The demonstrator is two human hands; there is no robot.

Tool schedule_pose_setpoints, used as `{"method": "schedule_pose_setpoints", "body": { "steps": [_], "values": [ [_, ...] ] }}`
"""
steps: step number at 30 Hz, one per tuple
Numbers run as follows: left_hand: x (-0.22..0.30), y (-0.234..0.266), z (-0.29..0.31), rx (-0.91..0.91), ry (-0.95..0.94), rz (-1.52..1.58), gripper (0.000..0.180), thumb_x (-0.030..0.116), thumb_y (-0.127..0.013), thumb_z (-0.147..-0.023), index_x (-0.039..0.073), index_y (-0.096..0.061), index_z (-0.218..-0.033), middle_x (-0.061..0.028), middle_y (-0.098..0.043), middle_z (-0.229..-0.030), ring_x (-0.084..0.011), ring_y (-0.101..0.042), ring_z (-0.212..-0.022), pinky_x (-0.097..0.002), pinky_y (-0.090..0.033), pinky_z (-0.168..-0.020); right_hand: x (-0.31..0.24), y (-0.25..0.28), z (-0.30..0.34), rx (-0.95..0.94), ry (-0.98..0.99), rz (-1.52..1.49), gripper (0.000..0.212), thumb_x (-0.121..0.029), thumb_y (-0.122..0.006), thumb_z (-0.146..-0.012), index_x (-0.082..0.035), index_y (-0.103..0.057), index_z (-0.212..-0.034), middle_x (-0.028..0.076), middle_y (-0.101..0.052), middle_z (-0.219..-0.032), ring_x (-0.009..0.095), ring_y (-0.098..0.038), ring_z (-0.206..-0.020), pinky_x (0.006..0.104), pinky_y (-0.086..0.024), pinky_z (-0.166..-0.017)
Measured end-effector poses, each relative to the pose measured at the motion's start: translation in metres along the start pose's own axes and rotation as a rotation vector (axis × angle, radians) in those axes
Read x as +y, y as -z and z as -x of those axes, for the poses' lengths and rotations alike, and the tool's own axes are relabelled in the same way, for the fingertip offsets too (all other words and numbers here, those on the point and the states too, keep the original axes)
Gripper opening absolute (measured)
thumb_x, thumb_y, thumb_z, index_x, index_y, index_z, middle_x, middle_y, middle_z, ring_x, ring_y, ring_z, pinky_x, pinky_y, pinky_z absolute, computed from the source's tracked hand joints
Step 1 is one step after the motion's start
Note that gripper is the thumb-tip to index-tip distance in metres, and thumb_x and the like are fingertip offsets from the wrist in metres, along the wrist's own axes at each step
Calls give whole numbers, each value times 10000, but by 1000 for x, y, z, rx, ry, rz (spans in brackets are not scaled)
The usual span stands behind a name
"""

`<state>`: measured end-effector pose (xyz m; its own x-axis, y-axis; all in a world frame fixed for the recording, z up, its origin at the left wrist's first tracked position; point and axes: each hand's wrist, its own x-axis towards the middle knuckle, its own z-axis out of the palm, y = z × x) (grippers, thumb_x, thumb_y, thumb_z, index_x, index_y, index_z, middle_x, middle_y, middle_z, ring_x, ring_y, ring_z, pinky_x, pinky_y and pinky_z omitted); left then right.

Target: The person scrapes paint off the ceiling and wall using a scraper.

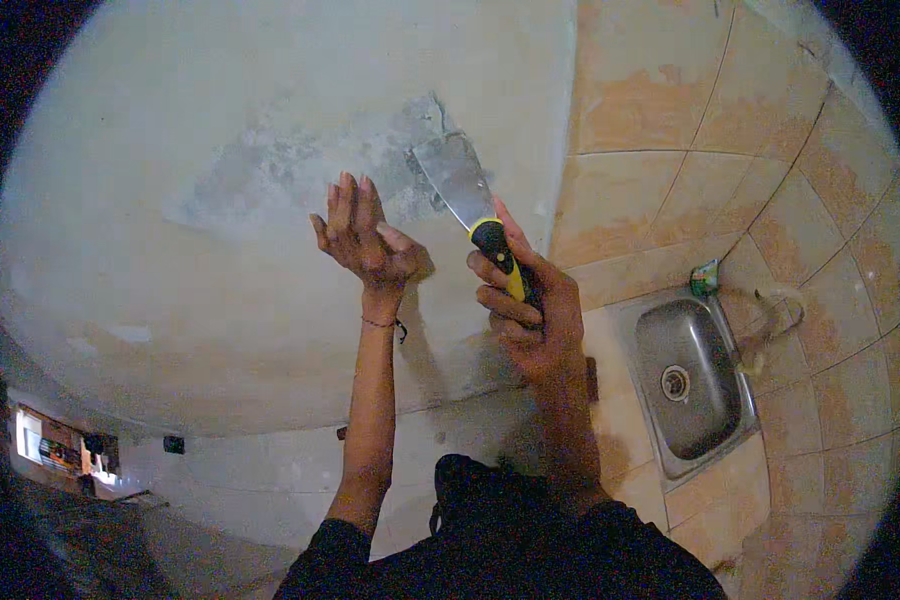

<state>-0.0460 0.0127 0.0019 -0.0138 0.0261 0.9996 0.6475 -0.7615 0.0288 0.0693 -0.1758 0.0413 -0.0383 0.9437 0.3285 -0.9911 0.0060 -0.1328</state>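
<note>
My right hand (530, 310) is closed round the black and yellow handle of a putty knife (457, 180). Its wide metal blade points up and to the left, with the edge at a grey, scraped patch (305, 160) on the pale wall (170, 90). Beside that patch, to the left of the blade, my left hand (363, 235) is raised with its fingers stretched out and nothing in it. It is near the wall; whether the palm touches it I cannot tell. A thin dark band circles the left wrist.
To the right, a steel sink (692, 375) is set in a tan tiled counter (610, 350). A small green packet or cup (705, 277) stands at the sink's far rim. Stained tiles (650, 110) cover the adjoining wall. A bright window (32, 435) shows at the lower left.
</note>
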Motion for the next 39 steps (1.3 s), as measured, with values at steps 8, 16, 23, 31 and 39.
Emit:
{"method": "schedule_pose_setpoints", "body": {
  "steps": [8, 16, 23, 31, 39],
  "values": [
    [5, -2, -2, 4, 1, 28, 461, 245, -376, -894, 69, -555, -1281, -130, -501, -1382, -281, -403, -1331, -497, -145, -1136, -3, -1, -6, -29, 16, 59, 525, -166, -355, -1011, -210, -176, -1503, 75, -377, -838, 49, -304, -452, 150, -260, -269],
    [0, 0, 1, 7, 19, 13, 538, 351, -313, -891, 78, -562, -1282, -97, -521, -1361, -249, -424, -1309, -458, -127, -1152, -1, -3, -1, 40, 29, 113, 489, -203, -452, -983, -196, -307, -1450, 40, -467, -796, 46, -355, -451, 143, -293, -279],
    [-5, 1, 0, -2, 14, -23, 494, 229, -364, -856, 64, -570, -1274, -108, -526, -1353, -248, -426, -1307, -461, -126, -1152, 11, 7, 5, 108, 180, 264, 532, -258, -412, -1004, -175, -221, -1494, 71, -463, -820, 69, -358, -444, 172, -299, -289],
    [3, -1, 0, -34, 35, 13, 516, 166, -394, -804, 62, -569, -1278, -93, -532, -1351, -238, -427, -1306, -454, -122, -1155, 13, 72, 39, 524, 648, 1498, 488, -52, -616, -899, -72, -479, -1367, 21, -618, -907, 15, -468, -591, 163, -397, -490],
    [5, 3, -3, -2, 32, 27, 567, 169, -409, -753, 74, -560, -1292, -81, -514, -1371, -229, -427, -1306, -457, -126, -1156, 14, 81, 25, 418, 576, 1628, 524, -107, -678, -873, -87, -455, -1347, 34, -622, -831, 42, -469, -479, 207, -388, -407]
  ]
}}
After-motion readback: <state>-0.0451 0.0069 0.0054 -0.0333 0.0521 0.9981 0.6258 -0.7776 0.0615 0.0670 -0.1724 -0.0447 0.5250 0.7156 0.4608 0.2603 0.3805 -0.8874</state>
